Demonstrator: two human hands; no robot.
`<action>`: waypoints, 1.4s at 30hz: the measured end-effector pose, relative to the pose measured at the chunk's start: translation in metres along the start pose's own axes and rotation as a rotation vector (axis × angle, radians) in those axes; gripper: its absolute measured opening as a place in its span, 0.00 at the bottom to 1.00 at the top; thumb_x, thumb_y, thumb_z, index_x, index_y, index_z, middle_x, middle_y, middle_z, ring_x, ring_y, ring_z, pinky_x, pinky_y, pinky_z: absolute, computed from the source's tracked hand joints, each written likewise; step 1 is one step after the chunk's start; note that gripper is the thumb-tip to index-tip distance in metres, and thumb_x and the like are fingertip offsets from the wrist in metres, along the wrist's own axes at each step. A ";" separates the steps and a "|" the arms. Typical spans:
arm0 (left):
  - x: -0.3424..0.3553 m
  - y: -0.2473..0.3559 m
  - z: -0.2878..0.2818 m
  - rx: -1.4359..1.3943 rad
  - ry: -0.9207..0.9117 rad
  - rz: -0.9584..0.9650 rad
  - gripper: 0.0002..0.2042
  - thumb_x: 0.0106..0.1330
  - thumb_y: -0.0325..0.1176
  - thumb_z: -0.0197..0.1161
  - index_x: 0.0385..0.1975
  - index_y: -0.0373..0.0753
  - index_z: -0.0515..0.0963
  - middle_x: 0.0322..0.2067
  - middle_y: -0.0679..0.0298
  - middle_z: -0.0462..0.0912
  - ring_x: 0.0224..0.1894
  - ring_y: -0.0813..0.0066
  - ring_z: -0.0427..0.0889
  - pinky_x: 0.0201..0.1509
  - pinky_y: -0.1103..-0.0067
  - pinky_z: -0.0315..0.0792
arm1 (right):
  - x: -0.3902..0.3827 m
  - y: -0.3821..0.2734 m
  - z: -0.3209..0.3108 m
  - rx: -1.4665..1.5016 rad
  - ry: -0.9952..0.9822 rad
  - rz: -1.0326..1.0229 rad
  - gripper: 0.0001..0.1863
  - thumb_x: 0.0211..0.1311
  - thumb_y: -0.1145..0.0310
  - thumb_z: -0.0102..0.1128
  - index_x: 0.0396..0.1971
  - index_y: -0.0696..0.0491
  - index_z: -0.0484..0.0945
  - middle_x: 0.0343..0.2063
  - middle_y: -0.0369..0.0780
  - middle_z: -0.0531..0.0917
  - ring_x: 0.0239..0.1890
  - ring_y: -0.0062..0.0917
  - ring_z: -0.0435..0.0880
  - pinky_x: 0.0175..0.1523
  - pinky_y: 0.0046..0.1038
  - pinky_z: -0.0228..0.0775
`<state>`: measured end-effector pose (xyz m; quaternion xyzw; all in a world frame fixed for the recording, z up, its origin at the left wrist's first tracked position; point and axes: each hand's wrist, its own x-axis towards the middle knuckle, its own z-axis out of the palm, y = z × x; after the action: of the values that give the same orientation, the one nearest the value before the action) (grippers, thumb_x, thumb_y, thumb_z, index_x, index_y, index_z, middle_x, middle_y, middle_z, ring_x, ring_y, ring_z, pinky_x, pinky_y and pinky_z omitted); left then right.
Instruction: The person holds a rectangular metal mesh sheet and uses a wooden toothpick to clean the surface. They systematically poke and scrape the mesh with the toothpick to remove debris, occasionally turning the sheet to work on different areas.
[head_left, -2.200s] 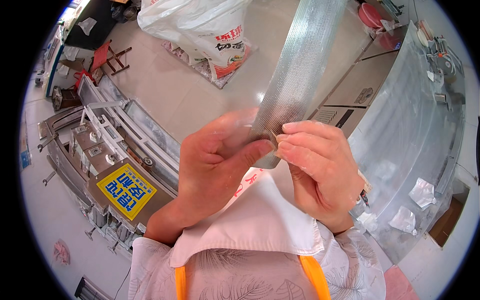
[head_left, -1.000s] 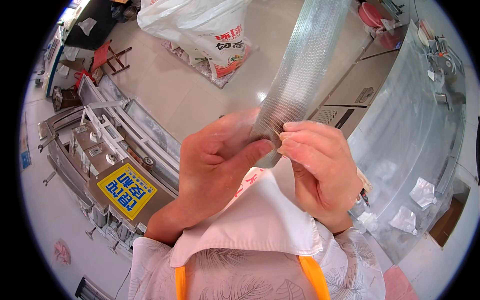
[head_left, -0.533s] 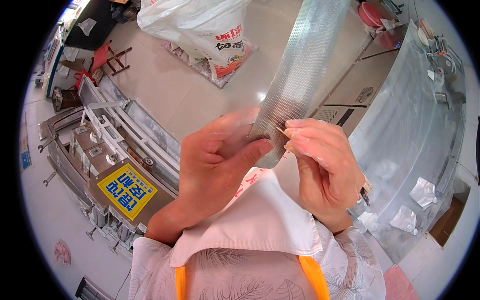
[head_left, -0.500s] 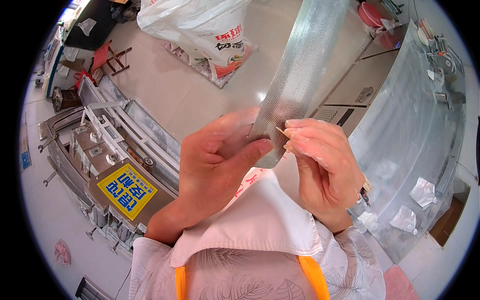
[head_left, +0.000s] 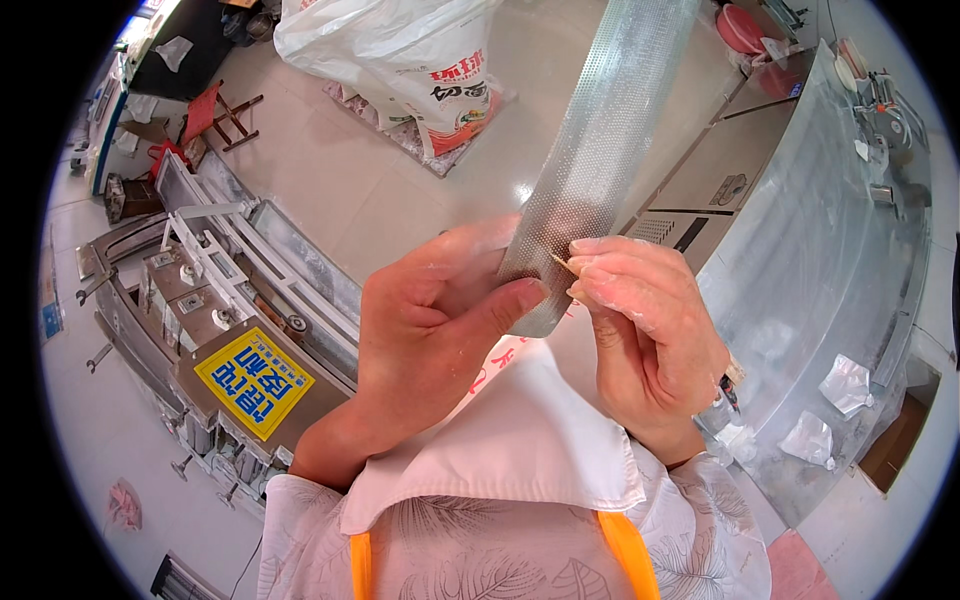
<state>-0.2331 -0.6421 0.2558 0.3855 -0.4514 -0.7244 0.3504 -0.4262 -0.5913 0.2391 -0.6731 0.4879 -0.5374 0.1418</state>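
A long metal strip full of small holes (head_left: 612,130) stretches away from me, its near rounded end in front of my chest. My left hand (head_left: 425,325) is closed around that end, the thumb lying on the top face and the other fingers behind it. On the right edge of the strip, my right hand (head_left: 655,325) pinches a thin pale stick, like a toothpick (head_left: 561,262). The tip of the stick meets the holed face near my left thumb; whether it enters a hole is too small to tell. White powder coats the fingers of my right hand.
A metal machine with a yellow label (head_left: 255,383) stands at my left. A dusty steel worktop (head_left: 810,250) runs along my right, with crumpled bits of plastic on it. Ahead on the floor are white sacks (head_left: 390,70) and a red folding stool (head_left: 202,113).
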 end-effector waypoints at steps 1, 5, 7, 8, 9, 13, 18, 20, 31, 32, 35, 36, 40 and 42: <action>0.000 0.000 0.000 0.002 0.001 -0.004 0.23 0.73 0.12 0.65 0.68 0.22 0.74 0.59 0.49 0.87 0.60 0.68 0.87 0.65 0.73 0.84 | 0.000 0.000 0.000 0.003 0.001 0.000 0.23 0.52 0.94 0.72 0.47 0.61 0.85 0.44 0.46 0.90 0.48 0.42 0.93 0.51 0.38 0.87; 0.000 0.000 0.000 -0.012 0.000 0.003 0.23 0.73 0.12 0.66 0.68 0.21 0.75 0.59 0.49 0.87 0.60 0.69 0.87 0.65 0.74 0.84 | 0.000 0.000 0.000 0.003 -0.008 -0.003 0.23 0.49 0.94 0.72 0.47 0.61 0.85 0.44 0.47 0.90 0.48 0.43 0.93 0.51 0.39 0.87; 0.000 -0.002 0.000 -0.029 -0.009 0.018 0.24 0.73 0.12 0.66 0.68 0.22 0.75 0.59 0.49 0.87 0.60 0.69 0.87 0.65 0.74 0.84 | 0.001 -0.002 -0.002 -0.020 -0.032 -0.003 0.24 0.48 0.94 0.72 0.47 0.62 0.85 0.44 0.47 0.90 0.48 0.44 0.93 0.51 0.39 0.87; 0.000 -0.002 -0.001 -0.019 -0.005 0.007 0.24 0.73 0.12 0.66 0.68 0.22 0.75 0.59 0.49 0.88 0.60 0.69 0.87 0.65 0.74 0.84 | 0.001 -0.002 -0.003 -0.028 -0.044 -0.004 0.24 0.47 0.94 0.72 0.47 0.62 0.86 0.44 0.47 0.89 0.48 0.44 0.93 0.51 0.39 0.87; 0.000 -0.001 -0.001 -0.009 -0.001 -0.004 0.24 0.73 0.12 0.65 0.68 0.22 0.75 0.59 0.49 0.88 0.60 0.69 0.87 0.65 0.74 0.84 | 0.002 -0.003 -0.003 -0.032 -0.057 -0.006 0.24 0.46 0.93 0.72 0.47 0.62 0.86 0.44 0.48 0.89 0.48 0.45 0.93 0.52 0.39 0.87; 0.001 0.000 -0.001 -0.009 -0.006 0.017 0.23 0.73 0.12 0.66 0.68 0.22 0.75 0.59 0.50 0.88 0.60 0.68 0.88 0.65 0.73 0.85 | 0.002 -0.004 -0.001 -0.008 -0.037 0.011 0.22 0.49 0.93 0.72 0.46 0.62 0.86 0.45 0.47 0.90 0.48 0.44 0.93 0.52 0.39 0.87; 0.001 -0.001 -0.003 0.048 0.024 -0.018 0.24 0.73 0.13 0.66 0.68 0.23 0.75 0.58 0.50 0.88 0.60 0.67 0.88 0.64 0.72 0.85 | -0.001 0.001 -0.001 0.042 0.014 0.017 0.18 0.56 0.92 0.73 0.47 0.61 0.85 0.44 0.47 0.90 0.48 0.43 0.93 0.52 0.38 0.86; 0.000 -0.001 -0.003 0.053 0.031 -0.025 0.23 0.73 0.12 0.65 0.68 0.23 0.76 0.58 0.50 0.88 0.60 0.67 0.88 0.64 0.72 0.85 | 0.000 0.001 -0.001 0.032 0.011 0.023 0.18 0.58 0.91 0.73 0.47 0.61 0.85 0.44 0.47 0.90 0.48 0.43 0.93 0.52 0.38 0.86; 0.002 0.000 -0.002 0.041 0.021 -0.027 0.24 0.71 0.10 0.65 0.68 0.23 0.76 0.59 0.50 0.87 0.60 0.66 0.87 0.65 0.72 0.85 | 0.002 0.002 0.000 0.019 0.024 0.032 0.18 0.58 0.91 0.74 0.47 0.61 0.85 0.43 0.47 0.90 0.47 0.41 0.93 0.50 0.37 0.87; 0.002 0.000 -0.002 0.031 0.018 -0.019 0.24 0.71 0.10 0.66 0.68 0.23 0.76 0.59 0.50 0.87 0.60 0.66 0.87 0.65 0.72 0.85 | 0.002 0.002 0.001 0.023 0.027 0.031 0.18 0.58 0.91 0.74 0.47 0.61 0.85 0.43 0.47 0.90 0.47 0.41 0.93 0.50 0.37 0.87; 0.002 -0.002 -0.002 -0.004 0.014 0.001 0.24 0.71 0.10 0.66 0.68 0.23 0.76 0.59 0.50 0.87 0.61 0.66 0.87 0.66 0.72 0.84 | 0.002 0.002 0.001 0.022 0.027 0.030 0.18 0.57 0.92 0.74 0.47 0.61 0.85 0.43 0.47 0.90 0.47 0.42 0.93 0.50 0.37 0.87; 0.002 -0.002 -0.001 -0.018 0.015 0.003 0.24 0.71 0.10 0.65 0.68 0.23 0.76 0.59 0.50 0.87 0.61 0.66 0.87 0.66 0.72 0.84 | 0.002 0.002 0.000 0.020 0.021 0.030 0.19 0.57 0.92 0.74 0.47 0.61 0.85 0.44 0.47 0.90 0.47 0.42 0.93 0.50 0.37 0.87; 0.002 -0.003 -0.002 -0.028 0.017 -0.008 0.24 0.71 0.10 0.65 0.68 0.23 0.76 0.59 0.50 0.87 0.61 0.66 0.87 0.67 0.72 0.84 | 0.002 0.002 -0.002 0.001 -0.016 0.030 0.19 0.54 0.93 0.72 0.46 0.62 0.85 0.45 0.48 0.90 0.47 0.44 0.93 0.51 0.38 0.87; 0.002 -0.002 -0.002 -0.021 0.019 -0.006 0.24 0.71 0.10 0.65 0.68 0.23 0.76 0.59 0.50 0.87 0.61 0.66 0.87 0.66 0.72 0.84 | 0.003 -0.001 -0.003 -0.016 -0.039 0.034 0.20 0.53 0.94 0.71 0.46 0.62 0.85 0.46 0.48 0.89 0.47 0.44 0.93 0.51 0.39 0.87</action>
<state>-0.2325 -0.6434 0.2526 0.3899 -0.4393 -0.7265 0.3566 -0.4288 -0.5923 0.2423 -0.6763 0.5006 -0.5177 0.1550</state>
